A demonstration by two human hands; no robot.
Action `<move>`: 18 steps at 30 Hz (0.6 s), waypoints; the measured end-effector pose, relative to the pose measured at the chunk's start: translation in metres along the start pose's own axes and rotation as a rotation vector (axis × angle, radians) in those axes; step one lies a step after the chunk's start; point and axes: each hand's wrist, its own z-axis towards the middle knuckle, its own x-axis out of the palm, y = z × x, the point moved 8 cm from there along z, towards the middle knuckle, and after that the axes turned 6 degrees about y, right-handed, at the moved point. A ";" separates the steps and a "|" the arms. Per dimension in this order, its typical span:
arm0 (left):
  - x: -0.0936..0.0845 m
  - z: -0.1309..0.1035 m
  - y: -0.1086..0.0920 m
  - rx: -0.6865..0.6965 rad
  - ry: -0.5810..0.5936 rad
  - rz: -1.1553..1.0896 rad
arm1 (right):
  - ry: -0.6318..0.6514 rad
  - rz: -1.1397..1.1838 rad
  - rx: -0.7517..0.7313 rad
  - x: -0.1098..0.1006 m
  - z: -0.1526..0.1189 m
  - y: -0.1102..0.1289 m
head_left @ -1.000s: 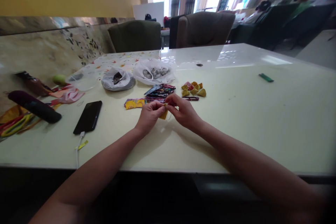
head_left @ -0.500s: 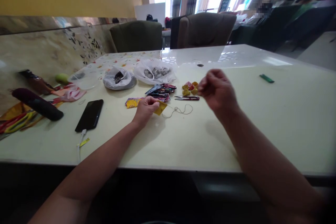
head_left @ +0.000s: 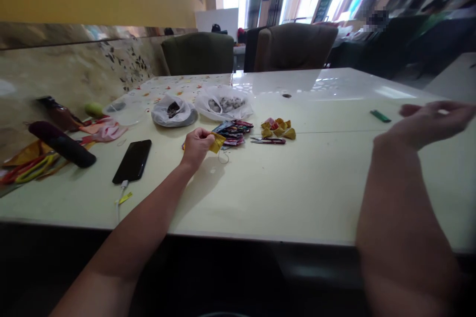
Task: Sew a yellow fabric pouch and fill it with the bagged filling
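Observation:
My left hand (head_left: 199,146) pinches a small folded piece of yellow cloth (head_left: 216,142), held just above the table. A small loop of thread (head_left: 223,158) hangs below it. Far to the right, my right hand (head_left: 437,121) is raised with thumb and fingers closed together near the picture's edge; what it holds is too small to make out. A thin line, probably taut thread (head_left: 327,132), runs across toward it. Past my left hand lie a pile of dark patterned cloth pieces (head_left: 238,131), thread snips (head_left: 268,141) and several small yellow stuffed cloth pieces (head_left: 278,129).
Two white plastic bags (head_left: 174,114) (head_left: 225,104) stand behind the cloth pile. On the left are a phone (head_left: 133,161) with a cable, a dark cylinder (head_left: 61,143), scissors (head_left: 35,168) and pink cloth (head_left: 107,131). A green object (head_left: 380,116) lies right. Chairs (head_left: 297,49) stand beyond.
My right hand has swung far to the right from beside the yellow stuffed pieces. The slack thread has shrunk to a small loop. My left hand still holds the yellow cloth, slightly further left.

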 end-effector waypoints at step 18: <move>0.021 -0.019 -0.023 0.112 0.113 -0.009 | 0.810 -0.050 0.773 0.256 -0.143 -0.089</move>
